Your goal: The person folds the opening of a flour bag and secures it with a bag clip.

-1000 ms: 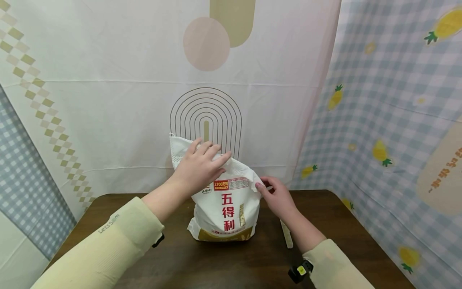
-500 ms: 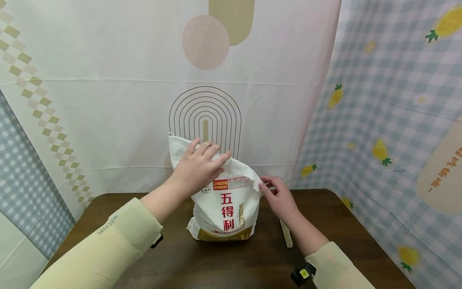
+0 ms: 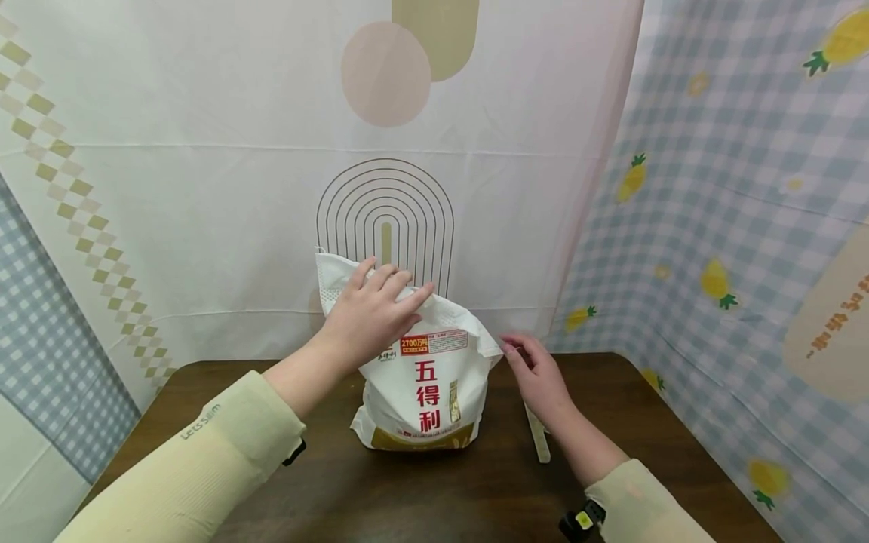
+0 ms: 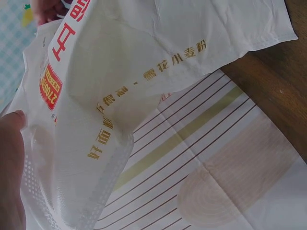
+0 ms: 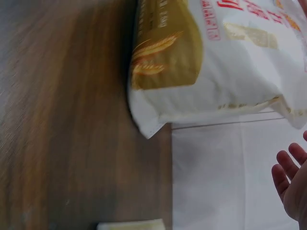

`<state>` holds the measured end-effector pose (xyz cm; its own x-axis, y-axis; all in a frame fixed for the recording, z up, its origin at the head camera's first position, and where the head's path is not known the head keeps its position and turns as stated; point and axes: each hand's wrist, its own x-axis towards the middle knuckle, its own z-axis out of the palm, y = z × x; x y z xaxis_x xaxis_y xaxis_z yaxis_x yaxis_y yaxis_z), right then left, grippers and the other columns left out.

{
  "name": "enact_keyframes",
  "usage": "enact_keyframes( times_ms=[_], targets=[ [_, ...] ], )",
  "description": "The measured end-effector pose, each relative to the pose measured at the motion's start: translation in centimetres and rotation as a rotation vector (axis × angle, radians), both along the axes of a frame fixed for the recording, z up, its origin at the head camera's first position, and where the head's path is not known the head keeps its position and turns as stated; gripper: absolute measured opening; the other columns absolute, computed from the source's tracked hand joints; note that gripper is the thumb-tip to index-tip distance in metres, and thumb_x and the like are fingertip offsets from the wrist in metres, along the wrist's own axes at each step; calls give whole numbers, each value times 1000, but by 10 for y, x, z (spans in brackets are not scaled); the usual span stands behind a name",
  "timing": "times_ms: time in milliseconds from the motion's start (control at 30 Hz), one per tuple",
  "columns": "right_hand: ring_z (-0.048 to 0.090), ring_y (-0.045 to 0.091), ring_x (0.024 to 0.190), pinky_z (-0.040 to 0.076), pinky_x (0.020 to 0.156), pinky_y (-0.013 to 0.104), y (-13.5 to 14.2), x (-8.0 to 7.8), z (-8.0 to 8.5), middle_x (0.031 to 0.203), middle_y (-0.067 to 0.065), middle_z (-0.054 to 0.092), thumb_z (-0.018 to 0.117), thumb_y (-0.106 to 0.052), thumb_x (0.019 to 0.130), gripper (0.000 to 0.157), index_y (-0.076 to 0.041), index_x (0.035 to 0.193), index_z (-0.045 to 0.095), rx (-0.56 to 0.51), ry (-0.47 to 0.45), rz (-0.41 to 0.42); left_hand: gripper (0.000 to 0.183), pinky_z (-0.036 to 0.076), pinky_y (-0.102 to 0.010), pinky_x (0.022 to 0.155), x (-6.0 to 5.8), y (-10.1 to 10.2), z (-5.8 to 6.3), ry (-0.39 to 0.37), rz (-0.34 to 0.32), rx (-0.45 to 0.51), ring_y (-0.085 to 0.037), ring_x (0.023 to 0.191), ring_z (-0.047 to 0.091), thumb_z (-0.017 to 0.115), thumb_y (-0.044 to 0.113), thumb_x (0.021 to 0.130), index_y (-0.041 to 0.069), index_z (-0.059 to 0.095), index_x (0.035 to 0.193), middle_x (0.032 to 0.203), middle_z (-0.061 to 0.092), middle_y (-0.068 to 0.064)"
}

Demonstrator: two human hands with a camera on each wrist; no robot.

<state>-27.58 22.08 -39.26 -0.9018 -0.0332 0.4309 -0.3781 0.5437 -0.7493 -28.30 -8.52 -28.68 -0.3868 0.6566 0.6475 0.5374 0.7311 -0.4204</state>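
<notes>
A white flour bag (image 3: 428, 400) with red lettering and a gold-brown base stands upright on the table. My left hand (image 3: 370, 309) rests on its upper front, fingers spread and lying across the top edge. In the left wrist view, the digit nearest the camera lies against the bag's white front (image 4: 38, 139). My right hand (image 3: 543, 377) pinches the bag's top right corner between thumb and fingertips, drawing it out to the right. Several fingers of the right hand (image 5: 292, 177) show loosely bent beside the bag in the right wrist view; that pinch is outside the view.
A narrow pale strip (image 3: 538, 437) lies on the dark wooden table (image 3: 400, 498) below my right forearm. A white patterned curtain (image 3: 231, 226) hangs right behind the table, with a blue checked pineapple curtain (image 3: 692, 196) along the right side.
My right hand has moved slightly to the right, and the bag's top right corner has stretched out with it. My left hand has kept its place on the bag.
</notes>
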Motion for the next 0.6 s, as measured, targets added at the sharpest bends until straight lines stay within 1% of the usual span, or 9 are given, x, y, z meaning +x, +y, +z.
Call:
enact_keyframes(
  times_ms=[67, 167, 367, 467, 600],
  targets=[
    [57, 21, 97, 49, 81, 32, 4, 0, -4, 115, 8, 63, 54, -28, 103, 32, -6, 125, 64, 16, -16, -27, 46, 29, -54, 111, 0, 0, 0, -1, 1, 1, -32, 119, 53, 66, 39, 94, 25, 59, 138, 127, 61, -10],
    [58, 21, 97, 49, 82, 35, 11, 2, -9, 112, 8, 63, 56, -28, 102, 31, -6, 123, 64, 76, -52, -72, 46, 29, -54, 112, 0, 0, 0, -4, 3, 0, -32, 119, 53, 66, 39, 94, 25, 59, 138, 128, 61, -9],
    [58, 25, 99, 49, 86, 44, 32, 4, -23, 112, 10, 60, 57, -33, 100, 38, -4, 125, 62, 320, -165, -156, 46, 28, -54, 112, 0, 0, 0, -11, 3, 1, -31, 119, 52, 64, 41, 95, 25, 59, 138, 127, 61, -9],
    [59, 30, 104, 49, 87, 48, 43, 7, -30, 115, 14, 60, 58, -35, 99, 43, -1, 126, 61, 449, -221, -176, 47, 28, -54, 112, 0, 0, 0, -15, 4, -1, -31, 119, 52, 64, 42, 95, 25, 58, 138, 127, 61, -9],
    [59, 38, 109, 50, 87, 53, 54, 9, -41, 120, 21, 59, 60, -34, 97, 48, 4, 127, 59, 583, -312, -191, 48, 27, -54, 112, 0, -1, -1, -20, 5, -2, -31, 119, 51, 63, 44, 95, 25, 57, 139, 127, 60, -9]
  ],
)
